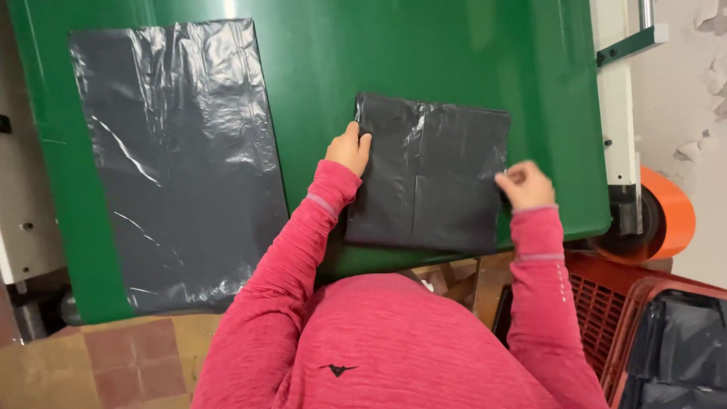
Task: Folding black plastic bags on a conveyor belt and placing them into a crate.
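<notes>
Gripping folded black bag [432, 178] on green counter [318, 68]: left hand [349, 148] pinching left edge, right hand [524, 185] pinching right edge (flat bag [178, 159] alongside).

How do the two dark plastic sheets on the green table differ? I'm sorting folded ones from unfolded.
The folded bag is compact, with crease lines; the flat sheet is spread out and larger. The left hand and right hand grip the folded bag's edges; the flat sheet lies untouched. Both are dark grey, glossy, wrinkled plastic on the green table.
</notes>
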